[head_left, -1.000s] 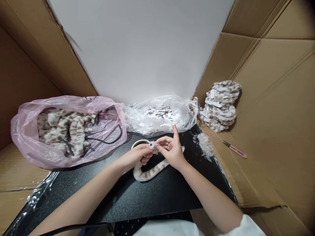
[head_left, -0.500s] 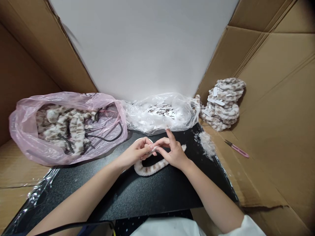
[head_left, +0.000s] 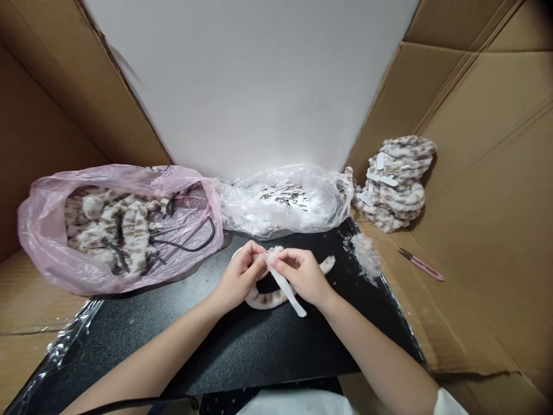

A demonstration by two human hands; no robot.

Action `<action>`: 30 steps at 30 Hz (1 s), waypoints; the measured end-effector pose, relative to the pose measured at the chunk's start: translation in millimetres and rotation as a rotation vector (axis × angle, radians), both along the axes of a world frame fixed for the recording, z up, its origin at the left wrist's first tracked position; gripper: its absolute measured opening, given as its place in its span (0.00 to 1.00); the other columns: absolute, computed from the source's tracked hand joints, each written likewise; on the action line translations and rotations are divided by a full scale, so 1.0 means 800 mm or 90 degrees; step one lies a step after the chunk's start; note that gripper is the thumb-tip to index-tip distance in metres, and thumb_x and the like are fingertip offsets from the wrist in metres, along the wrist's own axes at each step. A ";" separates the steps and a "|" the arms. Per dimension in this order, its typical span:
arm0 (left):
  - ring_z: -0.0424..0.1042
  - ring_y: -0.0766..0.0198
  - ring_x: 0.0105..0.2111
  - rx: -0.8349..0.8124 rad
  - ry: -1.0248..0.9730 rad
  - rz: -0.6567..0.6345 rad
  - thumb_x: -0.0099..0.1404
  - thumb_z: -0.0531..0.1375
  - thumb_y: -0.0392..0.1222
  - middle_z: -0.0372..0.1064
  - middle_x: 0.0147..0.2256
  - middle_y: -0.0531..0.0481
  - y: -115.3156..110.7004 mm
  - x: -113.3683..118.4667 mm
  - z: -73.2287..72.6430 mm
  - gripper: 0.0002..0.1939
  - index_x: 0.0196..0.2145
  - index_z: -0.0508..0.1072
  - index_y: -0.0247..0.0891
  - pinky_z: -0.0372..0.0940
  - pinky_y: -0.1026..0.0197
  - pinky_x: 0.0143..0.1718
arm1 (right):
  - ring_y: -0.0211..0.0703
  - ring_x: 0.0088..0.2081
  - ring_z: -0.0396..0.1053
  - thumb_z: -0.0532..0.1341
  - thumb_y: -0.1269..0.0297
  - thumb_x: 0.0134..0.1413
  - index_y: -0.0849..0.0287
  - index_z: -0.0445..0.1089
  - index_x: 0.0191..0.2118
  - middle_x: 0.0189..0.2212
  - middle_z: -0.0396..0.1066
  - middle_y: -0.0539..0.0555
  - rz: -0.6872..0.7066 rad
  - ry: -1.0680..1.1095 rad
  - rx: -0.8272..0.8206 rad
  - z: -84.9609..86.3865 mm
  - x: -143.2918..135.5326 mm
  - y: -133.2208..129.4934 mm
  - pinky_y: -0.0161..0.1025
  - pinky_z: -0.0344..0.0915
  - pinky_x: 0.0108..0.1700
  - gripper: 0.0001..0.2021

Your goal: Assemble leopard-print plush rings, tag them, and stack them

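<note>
With left hand [head_left: 241, 275] and right hand [head_left: 303, 278], pinched at the fingertips around the upper end of a long, narrow, soft-looking white strip [head_left: 292, 296], hard against a brown-spotted white plush tube [head_left: 264, 301], curved on the matte black tabletop [head_left: 207, 351]. Grip close to the join, ease gently, leave the tail untwisted. Farther right, beyond loose white fluff [head_left: 365, 256]: pink-handled metal snips [head_left: 421, 267].
</note>
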State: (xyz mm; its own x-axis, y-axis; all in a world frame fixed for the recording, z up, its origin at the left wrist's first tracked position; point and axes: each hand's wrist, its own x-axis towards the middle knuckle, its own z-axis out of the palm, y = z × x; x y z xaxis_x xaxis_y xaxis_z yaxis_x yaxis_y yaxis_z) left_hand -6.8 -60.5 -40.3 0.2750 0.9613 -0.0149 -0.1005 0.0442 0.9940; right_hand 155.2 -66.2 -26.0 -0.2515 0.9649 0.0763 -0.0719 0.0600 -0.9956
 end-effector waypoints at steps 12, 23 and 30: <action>0.62 0.65 0.29 0.141 0.154 0.092 0.64 0.57 0.46 0.65 0.31 0.52 -0.016 0.005 0.000 0.09 0.33 0.63 0.40 0.58 0.64 0.33 | 0.40 0.26 0.68 0.64 0.59 0.50 0.60 0.72 0.24 0.23 0.73 0.53 -0.174 -0.076 0.049 -0.014 -0.016 -0.007 0.36 0.65 0.32 0.11; 0.62 0.64 0.31 0.186 0.151 0.016 0.68 0.54 0.47 0.64 0.32 0.50 -0.010 -0.006 -0.009 0.09 0.35 0.65 0.39 0.58 0.63 0.35 | 0.34 0.21 0.60 0.65 0.54 0.47 0.63 0.72 0.23 0.18 0.67 0.49 -0.082 -0.048 -0.045 -0.017 -0.011 -0.002 0.32 0.56 0.24 0.15; 0.63 0.63 0.33 0.104 0.080 -0.038 0.66 0.56 0.53 0.64 0.34 0.49 -0.013 -0.011 -0.007 0.14 0.35 0.65 0.39 0.60 0.62 0.35 | 0.34 0.21 0.59 0.67 0.49 0.43 0.63 0.67 0.18 0.16 0.62 0.46 -0.039 -0.089 -0.060 -0.020 -0.003 0.003 0.32 0.57 0.24 0.21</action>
State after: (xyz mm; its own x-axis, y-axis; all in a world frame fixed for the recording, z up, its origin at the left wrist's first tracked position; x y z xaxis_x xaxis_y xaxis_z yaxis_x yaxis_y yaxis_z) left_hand -15.8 -70.9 -45.7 0.3369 0.9359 0.1025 0.0232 -0.1171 0.9929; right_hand 152.6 -64.0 -42.3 -0.1936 0.9800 -0.0461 0.0688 -0.0333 -0.9971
